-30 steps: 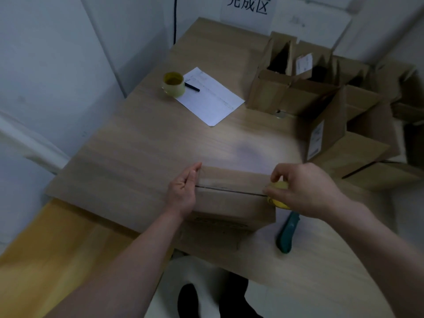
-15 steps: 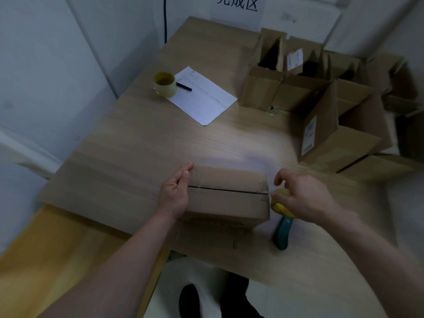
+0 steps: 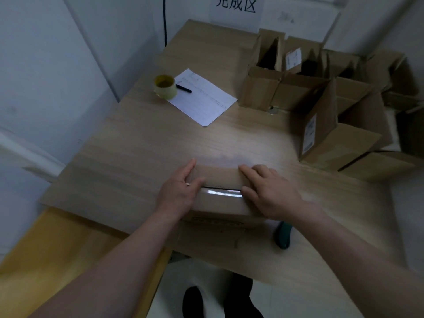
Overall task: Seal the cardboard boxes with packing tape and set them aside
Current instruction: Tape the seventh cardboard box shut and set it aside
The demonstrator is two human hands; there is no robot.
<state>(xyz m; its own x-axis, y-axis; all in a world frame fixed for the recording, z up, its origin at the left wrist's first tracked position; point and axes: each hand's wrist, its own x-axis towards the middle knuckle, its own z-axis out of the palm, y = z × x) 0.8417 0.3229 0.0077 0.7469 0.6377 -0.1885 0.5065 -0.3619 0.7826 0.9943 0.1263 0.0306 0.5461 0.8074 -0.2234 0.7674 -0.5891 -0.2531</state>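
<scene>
A small closed cardboard box [image 3: 220, 201] sits at the near edge of the wooden table [image 3: 142, 152]. A shiny strip of clear tape [image 3: 223, 193] runs along its top seam. My left hand [image 3: 177, 191] lies flat over the box's left end, fingers straight. My right hand [image 3: 271, 191] presses flat on the right end of the top. The teal handle of the tape dispenser [image 3: 283, 235] pokes out on the table just below my right wrist; its roll is hidden.
Several open cardboard boxes [image 3: 319, 104] crowd the table's far right. A roll of yellowish tape [image 3: 165, 86], a black pen [image 3: 183, 88] and a sheet of paper [image 3: 202, 97] lie at the far left. A sign [image 3: 236, 5] hangs on the back wall.
My right hand let go of the tape dispenser and moved left onto the box top. Tape now shines along the seam. My left hand slid further over the box's left end.
</scene>
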